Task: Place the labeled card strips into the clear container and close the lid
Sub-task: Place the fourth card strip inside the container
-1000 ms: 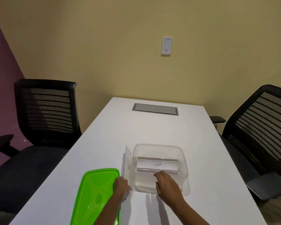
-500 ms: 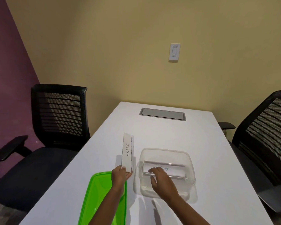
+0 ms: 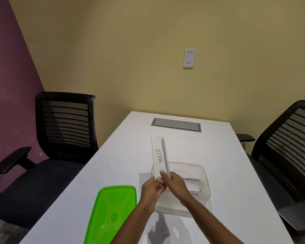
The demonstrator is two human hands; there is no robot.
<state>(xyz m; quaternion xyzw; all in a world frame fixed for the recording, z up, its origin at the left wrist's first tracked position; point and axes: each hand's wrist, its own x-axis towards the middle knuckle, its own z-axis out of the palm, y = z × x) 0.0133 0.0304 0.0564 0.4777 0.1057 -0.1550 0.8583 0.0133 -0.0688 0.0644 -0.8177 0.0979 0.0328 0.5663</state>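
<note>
A folded white card strip (image 3: pixel 159 156) marked ZEBRA stands almost upright above the left rim of the clear container (image 3: pixel 205 175). My left hand (image 3: pixel 152 191) grips its lower end, and my right hand (image 3: pixel 174 182) pinches the same end from the right, thumb on the card's face. Inside the container lies another white card strip (image 3: pixel 192 185), mostly hidden behind my right hand. The green lid (image 3: pixel 113 212) lies upside down on the white table (image 3: pixel 123 155), left of the container.
A grey cable hatch (image 3: pixel 176 124) is set into the table's far end. Black mesh chairs stand at the left (image 3: pixel 63 127) and the right (image 3: pixel 289 147). A wall switch (image 3: pixel 189 59) is on the yellow wall.
My left hand lifted the ZEBRA strip up and to the right, over the container's left rim. My right hand left the container's inside and took hold of the strip's lower end.
</note>
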